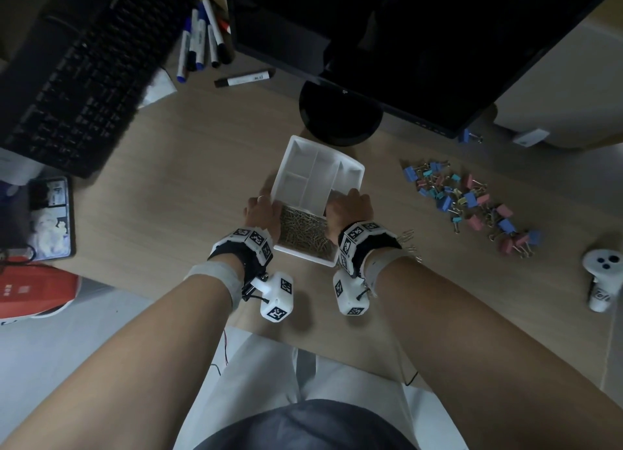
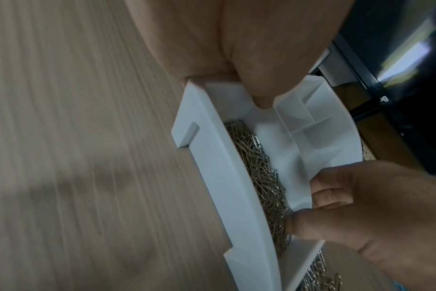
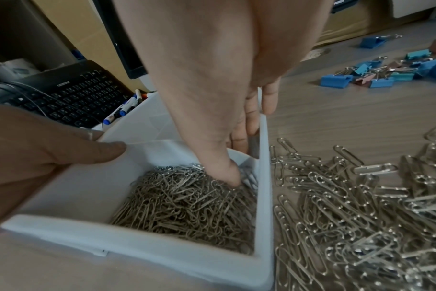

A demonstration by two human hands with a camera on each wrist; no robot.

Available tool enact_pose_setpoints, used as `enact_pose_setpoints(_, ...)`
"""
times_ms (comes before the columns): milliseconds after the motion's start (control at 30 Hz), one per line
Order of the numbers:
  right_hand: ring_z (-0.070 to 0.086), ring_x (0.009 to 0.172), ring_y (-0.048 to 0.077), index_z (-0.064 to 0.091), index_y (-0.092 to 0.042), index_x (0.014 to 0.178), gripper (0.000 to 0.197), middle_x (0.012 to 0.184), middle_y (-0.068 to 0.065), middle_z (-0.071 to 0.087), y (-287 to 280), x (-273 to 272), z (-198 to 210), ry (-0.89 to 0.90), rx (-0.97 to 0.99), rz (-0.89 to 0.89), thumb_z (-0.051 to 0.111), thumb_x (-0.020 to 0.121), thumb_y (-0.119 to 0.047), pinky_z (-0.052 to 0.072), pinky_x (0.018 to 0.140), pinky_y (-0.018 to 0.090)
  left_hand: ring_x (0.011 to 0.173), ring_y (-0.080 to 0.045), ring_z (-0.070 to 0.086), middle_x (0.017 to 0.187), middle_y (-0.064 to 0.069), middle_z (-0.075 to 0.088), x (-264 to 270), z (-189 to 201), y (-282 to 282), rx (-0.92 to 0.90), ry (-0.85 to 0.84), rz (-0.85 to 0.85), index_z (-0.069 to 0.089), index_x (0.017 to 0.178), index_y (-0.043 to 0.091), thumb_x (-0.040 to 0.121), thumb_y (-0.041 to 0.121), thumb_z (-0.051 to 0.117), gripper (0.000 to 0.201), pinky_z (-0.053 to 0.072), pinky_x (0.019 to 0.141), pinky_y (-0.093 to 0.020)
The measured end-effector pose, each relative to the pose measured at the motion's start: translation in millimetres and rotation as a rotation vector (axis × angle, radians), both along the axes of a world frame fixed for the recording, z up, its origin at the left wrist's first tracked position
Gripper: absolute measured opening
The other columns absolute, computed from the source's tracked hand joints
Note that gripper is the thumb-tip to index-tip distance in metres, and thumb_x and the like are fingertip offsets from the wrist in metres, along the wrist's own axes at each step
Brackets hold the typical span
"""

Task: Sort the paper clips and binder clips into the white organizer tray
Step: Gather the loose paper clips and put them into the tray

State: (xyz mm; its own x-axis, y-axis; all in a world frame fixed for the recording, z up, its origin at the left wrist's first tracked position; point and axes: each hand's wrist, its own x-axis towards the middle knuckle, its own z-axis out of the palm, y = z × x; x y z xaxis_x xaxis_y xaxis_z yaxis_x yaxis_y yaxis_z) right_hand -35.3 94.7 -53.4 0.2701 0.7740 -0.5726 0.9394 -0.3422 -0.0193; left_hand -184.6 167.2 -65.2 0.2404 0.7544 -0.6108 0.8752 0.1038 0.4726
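The white organizer tray sits mid-table with its far compartments bare. Its near compartment holds a heap of metal paper clips. My left hand grips the tray's left wall, thumb over the rim. My right hand pinches the right wall, its thumb down among the clips and its fingers outside. Loose paper clips lie on the table right of the tray, mostly hidden under my right wrist in the head view. Coloured binder clips are piled further right.
A black keyboard and several markers lie at the back left. The monitor's round base stands just behind the tray. One blue binder clip lies apart at the back right. A white controller rests at the right edge.
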Motion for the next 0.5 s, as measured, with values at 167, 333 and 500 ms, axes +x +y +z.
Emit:
enact_pose_setpoints(167, 0.05, 0.116, 0.029, 0.053, -0.018, 0.128, 0.049, 0.12, 0.001, 0.062, 0.5, 6.6, -1.8, 0.022, 0.018, -0.003, 0.072, 0.083, -0.022, 0.036, 0.097, 0.042, 0.123, -0.042, 0.041, 0.132, -0.024, 0.043, -0.2, -0.4, 0.2, 0.012, 0.004, -0.011, 0.034, 0.142, 0.007, 0.102, 0.023, 0.039, 0.043, 0.035, 0.102, -0.049)
enact_pose_setpoints(333, 0.055, 0.114, 0.031, 0.058, -0.021, 0.123, 0.038, 0.112, 0.005, 0.066, 1.5, 13.1, -3.0, 0.047, 0.051, -0.011, 0.067, 0.086, -0.025, 0.038, 0.099, 0.042, 0.124, -0.041, 0.041, 0.133, -0.023, 0.043, 0.8, 0.1, 1.2, 0.006, 0.008, -0.006, 0.033, 0.143, 0.008, 0.102, 0.023, 0.039, 0.044, 0.034, 0.104, -0.048)
enact_pose_setpoints(500, 0.068, 0.098, 0.023, 0.07, -0.027, 0.095, 0.024, 0.094, -0.007, 0.074, -1.3, 16.0, -0.7, 0.112, 0.114, -0.096, 0.076, 0.08, -0.045, 0.047, 0.095, 0.041, 0.125, -0.041, 0.04, 0.134, -0.022, 0.042, -0.4, -1.8, 0.4, 0.016, 0.0, -0.002, 0.028, 0.148, 0.013, 0.102, 0.022, 0.039, 0.048, 0.033, 0.105, -0.049)
